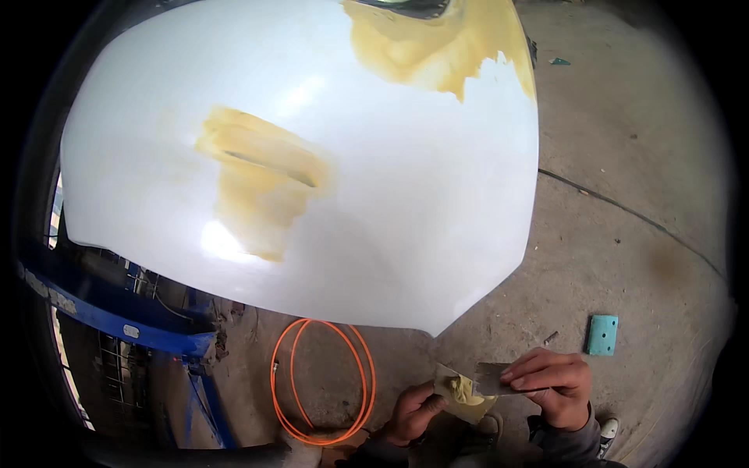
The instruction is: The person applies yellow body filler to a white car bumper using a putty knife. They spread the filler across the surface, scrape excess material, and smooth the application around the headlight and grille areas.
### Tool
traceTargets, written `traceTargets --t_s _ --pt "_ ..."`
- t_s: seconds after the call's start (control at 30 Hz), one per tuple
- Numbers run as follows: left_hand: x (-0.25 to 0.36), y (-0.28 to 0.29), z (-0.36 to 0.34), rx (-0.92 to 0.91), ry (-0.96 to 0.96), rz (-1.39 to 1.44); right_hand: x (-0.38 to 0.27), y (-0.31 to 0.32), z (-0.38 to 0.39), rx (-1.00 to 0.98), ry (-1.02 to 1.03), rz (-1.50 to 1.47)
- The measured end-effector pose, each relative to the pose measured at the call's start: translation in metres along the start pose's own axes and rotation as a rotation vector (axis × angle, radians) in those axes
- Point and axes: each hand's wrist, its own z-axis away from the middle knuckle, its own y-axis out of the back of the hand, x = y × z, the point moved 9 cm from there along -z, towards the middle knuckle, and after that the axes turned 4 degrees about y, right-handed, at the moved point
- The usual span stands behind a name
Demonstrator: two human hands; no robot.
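Observation:
My left hand (413, 415) grips the edge of a small flat mixing board (471, 412) between thumb and fingers. A lump of yellowish putty (462, 388) lies on that board. My right hand (557, 384) is closed on a grey flat putty knife (491, 377), whose blade reaches over the board beside the putty. Just beyond my hands is a white car hood (406, 203). Smeared yellow filler (261, 191) covers a spot left of its middle, with a dark narrow streak across it. Another, larger filler patch (417, 51) spreads at its far right edge.
A coiled orange hose (275, 390) lies on the concrete floor left of my hands. Blue metal framework (133, 324) stands at the left, beneath the hood. On the floor to the right are a turquoise block with holes (602, 335) and a dark cable (647, 220).

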Motion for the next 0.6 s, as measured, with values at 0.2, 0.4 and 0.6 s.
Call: traceTargets --t_s 0.2,0.4,0.6 --pt "-0.045 0.006 -0.011 -0.066 -0.009 -0.053 0.067 0.076 0.048 0.445 -0.394 0.08" --pt "-0.038 -0.067 0.008 -0.246 0.243 0.357 0.118 0.043 0.073 0.213 -0.513 -0.449" --pt "-0.044 -0.066 -0.031 -0.402 0.145 0.47 0.089 0.089 0.064 0.43 -0.497 -0.343"
